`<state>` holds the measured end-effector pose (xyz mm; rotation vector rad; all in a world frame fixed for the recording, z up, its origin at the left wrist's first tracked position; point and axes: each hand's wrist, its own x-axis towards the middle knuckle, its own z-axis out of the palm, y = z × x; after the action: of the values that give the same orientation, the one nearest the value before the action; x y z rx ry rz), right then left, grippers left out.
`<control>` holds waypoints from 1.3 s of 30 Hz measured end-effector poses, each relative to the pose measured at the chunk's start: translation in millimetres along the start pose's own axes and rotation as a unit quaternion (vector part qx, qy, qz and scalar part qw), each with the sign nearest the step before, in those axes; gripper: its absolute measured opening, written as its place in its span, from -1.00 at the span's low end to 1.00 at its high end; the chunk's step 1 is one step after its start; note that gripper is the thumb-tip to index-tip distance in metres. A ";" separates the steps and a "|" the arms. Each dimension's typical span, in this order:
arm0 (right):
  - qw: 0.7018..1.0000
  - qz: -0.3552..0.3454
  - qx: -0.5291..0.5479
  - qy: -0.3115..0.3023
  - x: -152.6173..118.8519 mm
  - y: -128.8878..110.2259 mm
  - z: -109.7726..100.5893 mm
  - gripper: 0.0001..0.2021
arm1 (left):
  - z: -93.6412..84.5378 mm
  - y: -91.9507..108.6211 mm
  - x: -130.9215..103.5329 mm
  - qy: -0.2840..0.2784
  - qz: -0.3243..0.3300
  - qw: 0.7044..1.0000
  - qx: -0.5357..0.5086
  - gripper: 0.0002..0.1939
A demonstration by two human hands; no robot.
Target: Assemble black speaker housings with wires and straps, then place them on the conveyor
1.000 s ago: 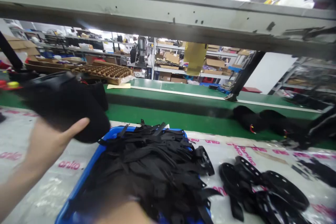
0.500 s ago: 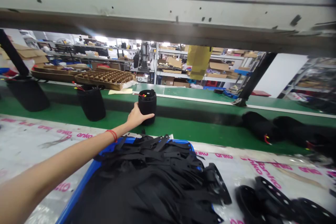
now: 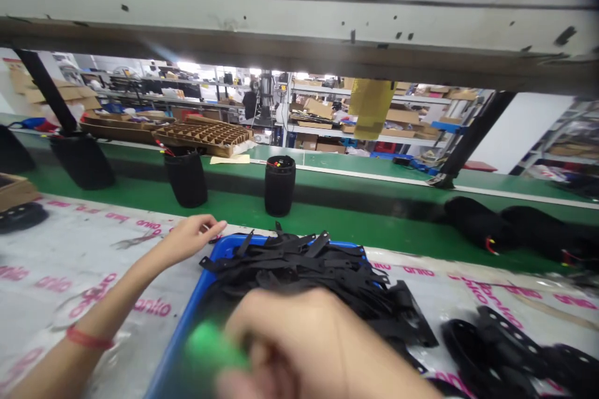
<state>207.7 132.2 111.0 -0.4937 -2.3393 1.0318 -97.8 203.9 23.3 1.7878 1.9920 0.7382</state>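
Left hand (image 3: 189, 238): I see the fingers loosely apart, empty, at 9 o'clock of the blue bin (image 3: 206, 274).
Right hand (image 3: 309, 349): blurred; I cannot tell its fingers.

1. Your left hand (image 3: 189, 238) hovers loosely open just beside the near-left corner of the blue bin (image 3: 206, 274) heaped with black straps (image 3: 318, 268).
2. Your right hand (image 3: 318, 349), blurred, is closed around a green object (image 3: 213, 346).
3. A black cylindrical pouch (image 3: 279, 186) stands upright on the green conveyor (image 3: 355, 218).
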 end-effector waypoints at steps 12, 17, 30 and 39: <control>0.942 0.011 0.139 0.305 5.6 18.9 -43.5 -0.71 | -20.4 -3.6 -30.4 -0.190 0.000 0.982 0.005 -0.72; 0.938 0.022 0.201 0.280 8.5 14.7 -37.3 -0.86 | -11.0 -1.5 -24.6 -0.150 0.011 0.987 0.056 -0.79; 0.908 0.063 0.312 0.273 7.0 3.4 -32.1 -0.71 | 8.1 4.3 -24.6 -0.064 0.040 0.969 0.235 -0.87; 0.977 0.174 0.048 0.112 -0.4 -2.0 -29.5 -0.65 | -2.2 41.2 -56.1 0.189 0.168 0.948 0.193 -0.72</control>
<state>225.4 147.4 129.2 -0.9546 -2.0355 1.1704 -58.8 150.6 45.6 2.4127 2.2157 0.8974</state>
